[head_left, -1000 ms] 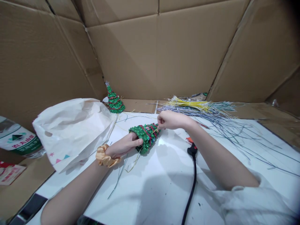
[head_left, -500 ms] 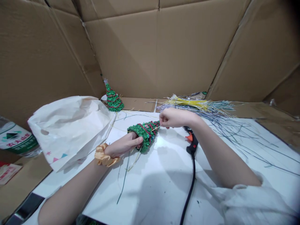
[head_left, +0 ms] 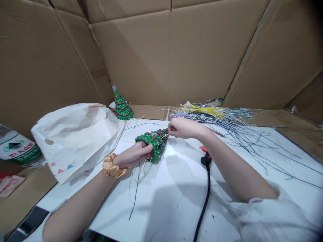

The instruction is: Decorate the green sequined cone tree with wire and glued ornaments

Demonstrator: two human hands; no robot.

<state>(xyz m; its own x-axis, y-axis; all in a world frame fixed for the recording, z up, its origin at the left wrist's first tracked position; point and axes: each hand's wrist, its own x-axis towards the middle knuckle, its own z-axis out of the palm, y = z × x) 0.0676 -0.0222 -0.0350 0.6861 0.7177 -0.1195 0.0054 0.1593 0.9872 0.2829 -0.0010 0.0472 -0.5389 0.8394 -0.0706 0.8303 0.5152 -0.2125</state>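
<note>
A green sequin cone tree (head_left: 152,143) with red bands lies tilted over the white table (head_left: 171,201). My left hand (head_left: 133,155) grips its wide base, fingers tucked inside the cone; a gold scrunchie sits on that wrist. My right hand (head_left: 180,127) is closed in a pinch at the cone's tip, on a thin yellow strand wound over the tree. Loose thin strands (head_left: 137,181) hang from the base onto the table.
A finished sequin tree (head_left: 121,106) stands at the back left. A white paper bag (head_left: 75,137) lies at left, a water bottle (head_left: 17,151) beyond it. A glue gun (head_left: 205,156) with a black cord lies under my right forearm. Bundles of yellow and silver strands (head_left: 214,112) spread at back right. Cardboard walls surround.
The cone has shifted slightly left and tilted up. My right hand moved left, closer to the tip. The glue gun is more covered by my right forearm.
</note>
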